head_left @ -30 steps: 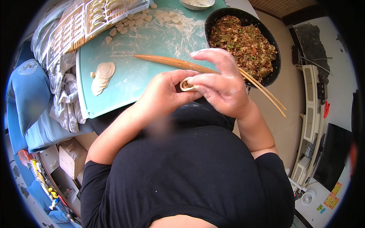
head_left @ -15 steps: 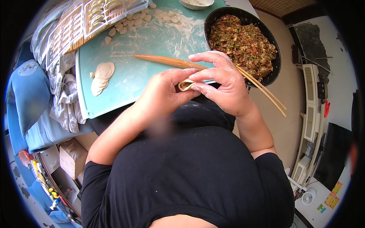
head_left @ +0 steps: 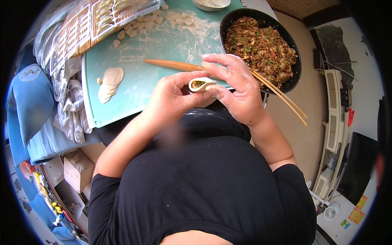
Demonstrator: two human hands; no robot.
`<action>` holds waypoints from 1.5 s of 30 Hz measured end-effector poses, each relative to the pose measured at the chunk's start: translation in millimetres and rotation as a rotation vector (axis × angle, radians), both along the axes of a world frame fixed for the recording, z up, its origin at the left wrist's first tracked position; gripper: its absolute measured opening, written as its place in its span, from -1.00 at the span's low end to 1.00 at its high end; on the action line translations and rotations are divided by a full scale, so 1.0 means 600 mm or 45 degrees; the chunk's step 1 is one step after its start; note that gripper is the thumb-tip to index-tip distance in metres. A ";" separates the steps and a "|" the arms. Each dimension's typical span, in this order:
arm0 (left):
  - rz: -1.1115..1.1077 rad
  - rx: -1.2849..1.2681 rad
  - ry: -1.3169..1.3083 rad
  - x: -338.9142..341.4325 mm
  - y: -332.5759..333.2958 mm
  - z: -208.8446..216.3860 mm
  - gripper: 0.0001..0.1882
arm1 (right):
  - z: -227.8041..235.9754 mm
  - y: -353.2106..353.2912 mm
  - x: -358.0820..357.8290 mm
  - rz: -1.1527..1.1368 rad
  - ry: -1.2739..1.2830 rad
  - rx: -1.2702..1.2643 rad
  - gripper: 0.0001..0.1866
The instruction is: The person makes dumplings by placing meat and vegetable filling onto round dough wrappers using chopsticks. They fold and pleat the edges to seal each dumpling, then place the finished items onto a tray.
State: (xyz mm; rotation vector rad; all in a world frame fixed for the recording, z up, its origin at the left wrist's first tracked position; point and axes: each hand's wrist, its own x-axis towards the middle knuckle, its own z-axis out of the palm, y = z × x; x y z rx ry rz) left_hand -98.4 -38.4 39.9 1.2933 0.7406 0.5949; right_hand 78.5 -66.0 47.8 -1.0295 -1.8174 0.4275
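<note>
Between my two hands is a dumpling (head_left: 199, 85), its wrapper folded around brown and green filling that shows through the open left end. My left hand (head_left: 172, 93) grips it between thumb and fingers. The floury right hand (head_left: 239, 87) pinches the edge at the right end with thumb and forefinger, its other fingers raised. Behind the hands a wooden rolling pin (head_left: 171, 64) lies on the green board (head_left: 134, 87). A stack of rolled wrappers (head_left: 110, 83) rests on the board's left part.
At the right stands a black pan (head_left: 300, 61) of minced filling (head_left: 261, 51), with chopsticks (head_left: 281, 98) across its near rim. Dough pieces (head_left: 143, 22) lie in flour at the back. A clear tray (head_left: 92, 24) of finished dumplings sits far left; a bowl (head_left: 211, 4) is at the back.
Both hands have shifted slightly left, and the dumpling's open end is turned more upward, showing more filling. The right hand's fingers still pinch its edge.
</note>
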 end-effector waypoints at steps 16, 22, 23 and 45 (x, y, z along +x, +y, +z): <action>0.083 -0.056 -0.126 0.003 -0.006 0.001 -0.77 | -0.004 0.009 -0.007 0.008 -0.224 0.215 -0.84; 0.042 0.196 0.247 -0.007 0.003 0.001 -0.80 | 0.002 0.018 -0.013 0.094 -0.240 0.187 -0.83; 0.059 0.196 0.183 -0.006 0.002 0.000 -0.80 | 0.001 0.021 -0.011 0.100 -0.267 0.219 -0.83; -0.035 -0.234 -0.081 -0.031 0.004 -0.006 -0.67 | 0.033 0.039 -0.024 0.107 -0.539 -0.021 -0.90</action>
